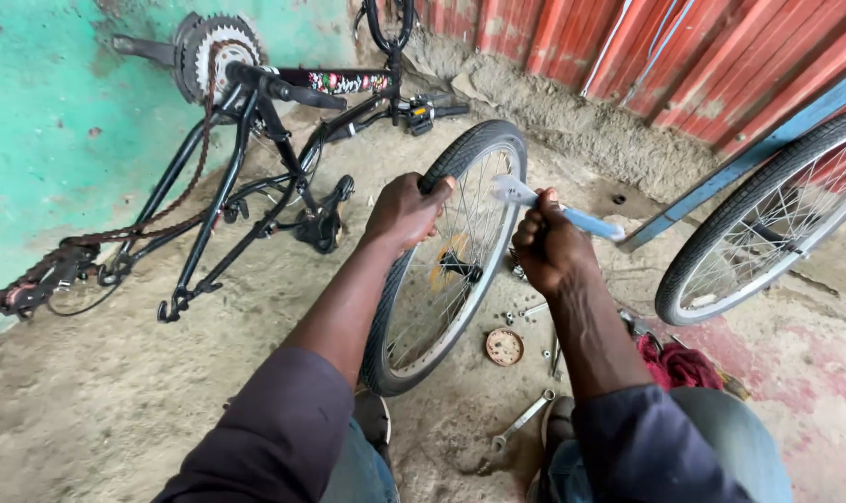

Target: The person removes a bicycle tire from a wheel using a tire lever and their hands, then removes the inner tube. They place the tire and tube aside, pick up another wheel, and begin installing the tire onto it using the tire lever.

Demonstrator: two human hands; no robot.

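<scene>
A loose bicycle wheel point(460, 242) with a black tyre and silver spokes stands upright between my knees. My left hand point(402, 210) grips the top of its tyre. My right hand point(546, 244) is closed around a light blue flat tool point(563, 212), whose silvery tip points at the rim near the tyre's upper edge. An orange reflector sits among the spokes near the hub.
An upside-down black bicycle frame point(246, 168) with chain and pedals leans by the green wall. A second wheel point(768, 214) on a blue frame stands at right. A wrench point(521, 421), a round tin point(504, 346), nuts and a red rag point(676, 365) lie on the ground.
</scene>
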